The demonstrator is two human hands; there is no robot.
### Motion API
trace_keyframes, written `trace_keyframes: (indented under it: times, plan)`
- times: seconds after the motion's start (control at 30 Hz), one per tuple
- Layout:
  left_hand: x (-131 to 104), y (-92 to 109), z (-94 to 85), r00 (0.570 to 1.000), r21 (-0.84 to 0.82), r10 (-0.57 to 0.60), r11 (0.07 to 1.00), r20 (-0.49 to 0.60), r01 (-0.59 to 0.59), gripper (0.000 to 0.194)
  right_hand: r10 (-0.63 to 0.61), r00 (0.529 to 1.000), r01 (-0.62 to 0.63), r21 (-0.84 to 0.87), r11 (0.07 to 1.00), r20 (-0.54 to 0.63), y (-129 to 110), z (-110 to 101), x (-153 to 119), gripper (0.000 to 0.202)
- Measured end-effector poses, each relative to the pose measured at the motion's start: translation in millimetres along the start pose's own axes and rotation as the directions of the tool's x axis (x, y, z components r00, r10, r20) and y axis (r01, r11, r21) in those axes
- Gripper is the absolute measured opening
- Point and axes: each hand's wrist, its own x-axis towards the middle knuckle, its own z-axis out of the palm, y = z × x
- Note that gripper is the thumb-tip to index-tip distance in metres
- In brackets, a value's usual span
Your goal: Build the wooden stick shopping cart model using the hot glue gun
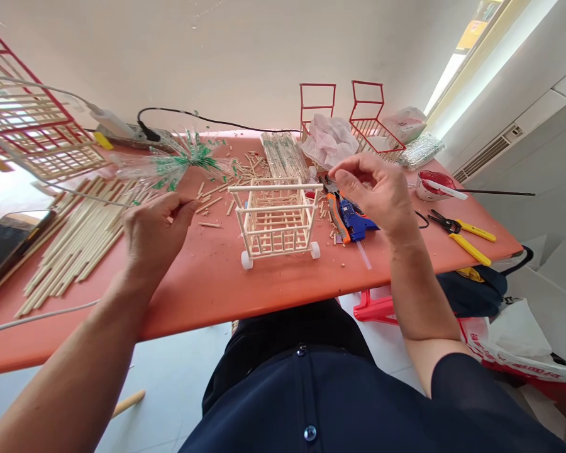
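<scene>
A small cart frame of pale wooden sticks stands upright on the orange tabletop, with white wheels at its lower corners. My left hand is to its left, apart from it, thumb and forefinger pinched; anything between them is too small to make out. To the cart's upper right, my right hand is raised with curled fingers, thumb close to the forefinger. Whatever it may pinch cannot be made out. Below that hand lie a blue glue gun with a clear glue stick and orange-handled pliers.
Loose wooden sticks and a phone lie left, near a red-edged stick cart. Stick offcuts, green-specked plastic wrap and red-handled carts are behind. Right: a red paint cup, yellow-handled wire strippers.
</scene>
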Motion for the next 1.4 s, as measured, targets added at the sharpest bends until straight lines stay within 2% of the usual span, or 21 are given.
trace_keyframes:
  times: [0.07, 0.13, 0.2, 0.27, 0.33, 0.43, 0.5, 0.53, 0.6, 0.73, 0.87, 0.97, 1.07, 1.2, 1.4]
  plan:
    - [0, 1, 1.2, 1.0, 0.008, 0.007, 1.0, 0.006, -0.007, 0.039, -0.062, 0.996, 0.063, -0.013, 0.998, 0.07, -9, 0, 23, 0.038]
    - [0, 1, 1.2, 1.0, 0.007, 0.016, 1.0, 0.003, -0.016, 0.04, -0.082, 0.982, 0.09, -0.037, 0.995, 0.172, -21, 9, 49, 0.036]
    - [-1, 1, 0.5, 1.0, 0.0, 0.025, 1.0, -0.004, -0.025, 0.04, -0.059, 0.936, 0.107, -0.121, 0.987, 0.346, -36, 24, 73, 0.028]
    - [-1, 1, -0.1, 0.999, -0.003, 0.039, 0.999, -0.019, -0.039, 0.038, 0.02, 0.823, 0.172, -0.283, 0.944, 0.568, -51, 40, 91, 0.019]
    - [-2, 0, 0.1, 0.996, -0.008, 0.074, 0.997, -0.052, -0.074, 0.035, 0.152, 0.67, 0.287, -0.443, 0.849, 0.726, -64, 54, 101, 0.014]
    - [-2, -2, 1.8, 0.982, -0.02, 0.156, 0.987, -0.103, -0.159, 0.03, 0.227, 0.505, 0.422, -0.467, 0.777, 0.833, -77, 68, 104, 0.015]
    - [-3, -2, 3.2, 0.972, -0.021, 0.205, 0.978, -0.117, -0.209, 0.028, 0.253, 0.43, 0.464, -0.453, 0.761, 0.867, -82, 74, 102, 0.015]
    - [-3, -3, 3.7, 0.967, -0.017, 0.225, 0.973, -0.122, -0.228, 0.027, 0.267, 0.409, 0.471, -0.452, 0.757, 0.873, -83, 77, 101, 0.016]
    - [-3, -2, 4.3, 0.958, -0.01, 0.252, 0.967, -0.133, -0.256, 0.026, 0.291, 0.387, 0.463, -0.457, 0.759, 0.875, -83, 80, 99, 0.015]
    - [-3, -3, 4.2, 0.952, -0.007, 0.271, 0.961, -0.141, -0.275, 0.026, 0.305, 0.375, 0.389, -0.447, 0.806, 0.875, -80, 85, 99, 0.012]
    - [-2, -5, 4.4, 0.954, -0.004, 0.27, 0.962, -0.129, -0.273, 0.027, 0.306, 0.331, 0.325, -0.412, 0.851, 0.893, -80, 89, 99, 0.011]
    - [-2, -6, 5.0, 0.954, -0.002, 0.274, 0.961, -0.126, -0.276, 0.027, 0.314, 0.315, 0.301, -0.408, 0.862, 0.896, -79, 92, 97, 0.021]
    - [-2, -6, 5.6, 0.953, -0.012, 0.276, 0.96, -0.127, -0.28, 0.026, 0.307, 0.342, 0.279, -0.408, 0.869, 0.888, -75, 95, 95, 0.032]
    - [-2, -6, 5.6, 0.954, -0.027, 0.273, 0.96, -0.122, -0.278, 0.026, 0.315, 0.392, 0.238, -0.426, 0.873, 0.864, -72, 94, 93, 0.033]
    - [-1, -8, 3.0, 0.974, -0.004, 0.215, 0.976, -0.074, -0.216, 0.029, 0.327, 0.411, 0.155, -0.419, 0.895, 0.851, -78, 85, 97, 0.026]
